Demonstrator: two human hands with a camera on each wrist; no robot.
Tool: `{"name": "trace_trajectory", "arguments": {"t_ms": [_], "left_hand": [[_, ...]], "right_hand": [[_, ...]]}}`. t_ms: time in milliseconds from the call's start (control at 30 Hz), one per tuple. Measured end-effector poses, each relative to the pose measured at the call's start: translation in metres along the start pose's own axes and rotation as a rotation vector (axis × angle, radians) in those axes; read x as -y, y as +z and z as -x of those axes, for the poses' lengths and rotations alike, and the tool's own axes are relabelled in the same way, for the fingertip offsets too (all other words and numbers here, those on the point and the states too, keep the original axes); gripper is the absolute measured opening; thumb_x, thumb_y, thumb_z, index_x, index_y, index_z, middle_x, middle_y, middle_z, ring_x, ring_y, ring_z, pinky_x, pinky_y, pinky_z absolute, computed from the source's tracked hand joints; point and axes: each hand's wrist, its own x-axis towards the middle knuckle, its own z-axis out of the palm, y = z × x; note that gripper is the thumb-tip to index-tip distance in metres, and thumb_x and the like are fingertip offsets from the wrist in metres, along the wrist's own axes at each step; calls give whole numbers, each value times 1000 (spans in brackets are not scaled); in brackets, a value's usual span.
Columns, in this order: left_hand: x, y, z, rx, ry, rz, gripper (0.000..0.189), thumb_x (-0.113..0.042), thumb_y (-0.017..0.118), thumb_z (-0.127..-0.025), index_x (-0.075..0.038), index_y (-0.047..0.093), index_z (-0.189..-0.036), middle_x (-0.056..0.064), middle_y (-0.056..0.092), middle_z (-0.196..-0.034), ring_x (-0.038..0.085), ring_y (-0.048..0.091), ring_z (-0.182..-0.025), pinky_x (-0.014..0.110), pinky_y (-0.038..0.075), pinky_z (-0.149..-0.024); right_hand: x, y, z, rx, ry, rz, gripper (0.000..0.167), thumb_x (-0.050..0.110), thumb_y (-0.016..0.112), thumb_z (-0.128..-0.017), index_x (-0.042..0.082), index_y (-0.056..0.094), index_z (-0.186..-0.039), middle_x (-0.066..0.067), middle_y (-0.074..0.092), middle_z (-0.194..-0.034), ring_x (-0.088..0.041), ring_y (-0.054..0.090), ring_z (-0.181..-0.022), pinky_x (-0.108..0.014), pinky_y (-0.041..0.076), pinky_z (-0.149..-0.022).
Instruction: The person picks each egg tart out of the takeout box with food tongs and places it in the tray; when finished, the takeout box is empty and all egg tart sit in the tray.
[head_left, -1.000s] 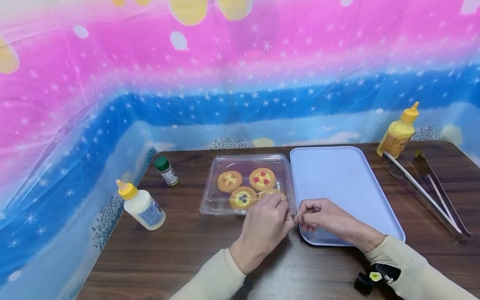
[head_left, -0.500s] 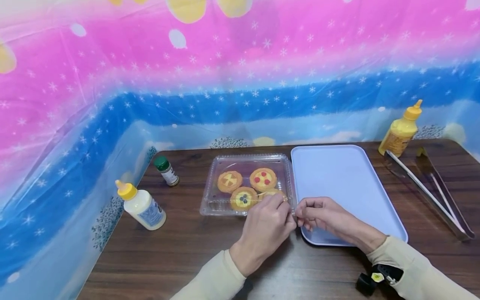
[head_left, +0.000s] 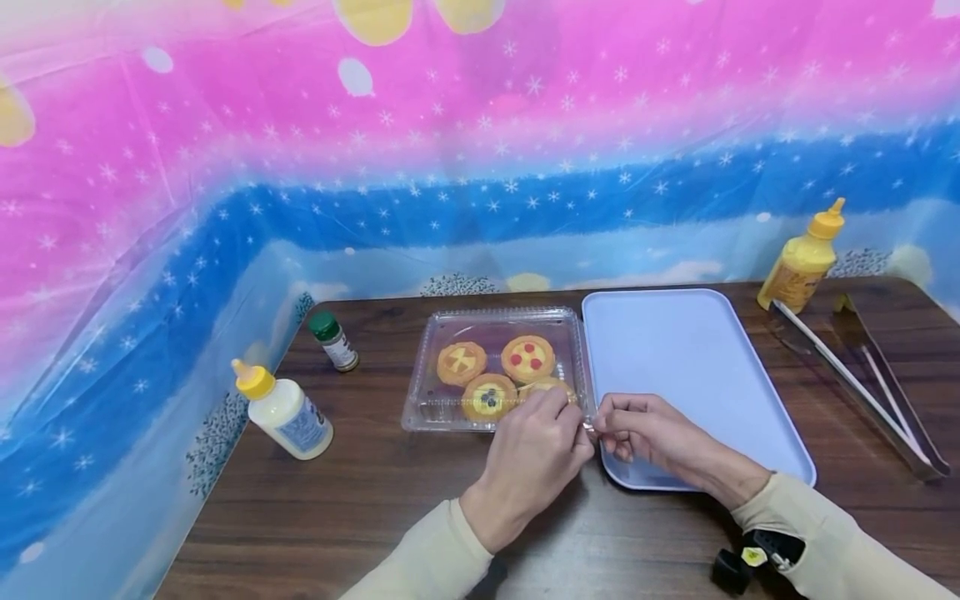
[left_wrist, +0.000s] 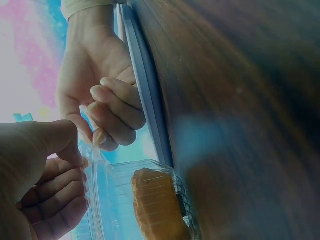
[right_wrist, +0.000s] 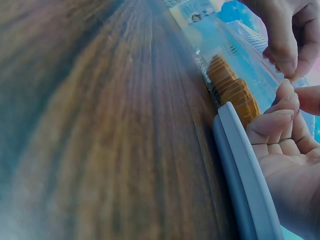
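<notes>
First, clock centred on the clear plastic container (head_left: pixel 491 325), which sat mid-table (head_left: pixel 360 517) with its lid on. White bottle (head_left: pixel 294 418), yellow-capped and upright: just below 9 o'clock. Green-capped shaker (head_left: pixel 333 342): just above 9, near the white bottle.

Within the container, four tarts: cross-topped tart (head_left: pixel 461 364) at the group's 10 o'clock, dark-dotted tart (head_left: pixel 489 398) at 7, red-dotted tart (head_left: pixel 528 358) at 1, fourth at 4, partly hidden by the hand.

Left hand (head_left: pixel 528 462), at 5 o'clock: fingers curled in, pinching the container's rim between thumb and fingers. Right hand (head_left: pixel 656 437), near 4: nearly closed, remaining fingers folded; thumb and forefinger appeared to pinch the same corner, though the tips were too small to be sure.

Lilac tray (head_left: pixel 675 358) lay at 3, just beside the container, partly beneath the right hand. Yellow bottle (head_left: pixel 798 267) stood between 2 and 3. Metal tongs (head_left: pixel 850 385), spread, lay farther out at 3.
</notes>
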Motion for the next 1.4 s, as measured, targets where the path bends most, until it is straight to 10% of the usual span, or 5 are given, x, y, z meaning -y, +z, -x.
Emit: {"name": "trace_trajectory", "arguments": {"t_ms": [333, 600, 833, 1200, 1400], "left_hand": [[3, -23, -21, -117, 7, -38, 9, 0, 78, -74, -7, 76, -79, -1, 56, -76, 12, 50, -62, 20, 45, -50], [3, -24, -20, -55, 22, 15, 8, 0, 78, -77, -7, 74, -79, -1, 57, -78, 13, 53, -66, 21, 49, -56], [2, -22, -18, -12, 36, 11, 7, -3, 81, -79, -6, 75, -82, 0, 56, -80, 14, 52, -69, 22, 49, -55], [8, -25, -6, 98, 39, -8, 18, 2, 85, -79, -4, 76, -93, 5, 62, -92, 19, 64, -89, 26, 59, -73], [20, -33, -2, 8, -26, -14, 26, 6, 84, -78, -3, 71, -100, 7, 63, -98, 21, 61, -88, 27, 58, -74]], "right_hand": [[1, 5, -1, -6, 27, 0, 16, 5, 55, -100, 9, 62, -86, -3, 63, -82, -9, 55, -69, -18, 47, -59], [8, 5, 1, -97, 64, 72, 18, 15, 63, -105, -2, 61, -105, -13, 69, -94, -16, 65, -79, -26, 58, -69], [12, 17, 2, -310, -13, 141, 55, 9, 69, -100, -9, 44, -145, -13, 73, -99, -23, 73, -86, -36, 63, -83], [13, 24, 3, -358, -49, 208, 54, 4, 68, -99, -6, 48, -148, -12, 72, -91, -24, 71, -82, -37, 63, -80], [13, 22, 3, -354, -64, 204, 54, 7, 70, -100, -7, 48, -147, -13, 71, -90, -22, 71, -80, -38, 63, -79]]}}
